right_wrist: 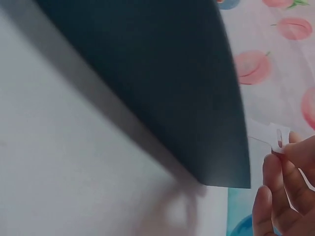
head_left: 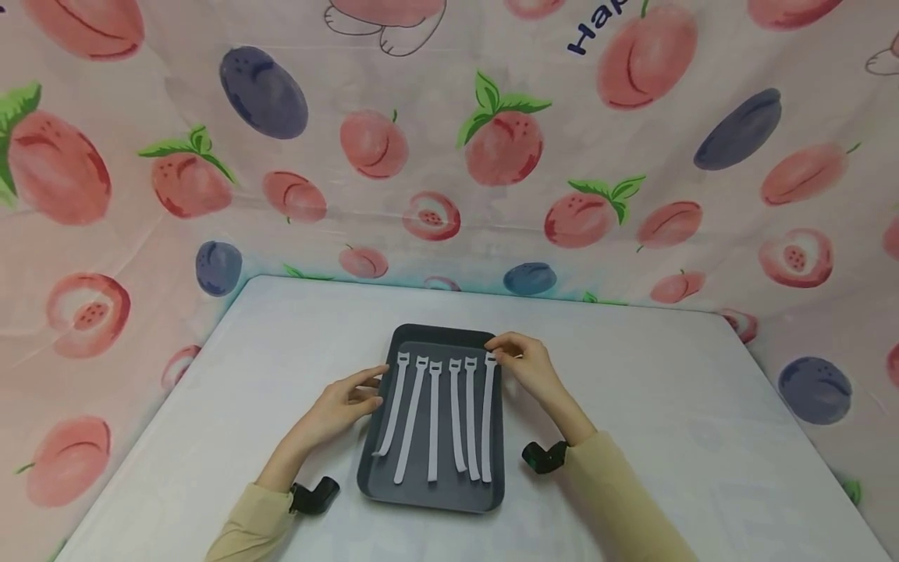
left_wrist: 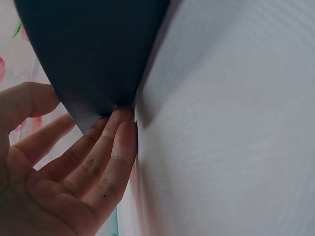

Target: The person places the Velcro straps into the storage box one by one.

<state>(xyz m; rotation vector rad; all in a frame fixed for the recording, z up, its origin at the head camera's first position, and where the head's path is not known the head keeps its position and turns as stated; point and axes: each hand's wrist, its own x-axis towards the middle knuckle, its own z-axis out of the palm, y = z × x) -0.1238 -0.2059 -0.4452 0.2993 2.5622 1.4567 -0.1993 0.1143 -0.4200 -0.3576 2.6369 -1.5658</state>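
A dark grey rectangular tray [head_left: 431,505] lies on the table with several white hook-and-loop cable ties [head_left: 433,421] side by side in it, their slotted heads at the far end. At the tray's far right corner my right hand [head_left: 530,365] pinches the slotted head of the rightmost cable tie [head_left: 488,421]. In the right wrist view that head [right_wrist: 278,135] shows between thumb and fingers, lifted past the tray rim. My left hand [head_left: 342,402] touches the tray's left side. Its fingers [left_wrist: 110,142] extend against the outer wall, low near the tabletop.
The white tabletop [head_left: 604,507] surrounds the tray. A fruit-printed cloth [head_left: 435,140] hangs behind and along both sides. Each wrist carries a black camera mount, one on the left [head_left: 314,496] and one on the right [head_left: 544,457].
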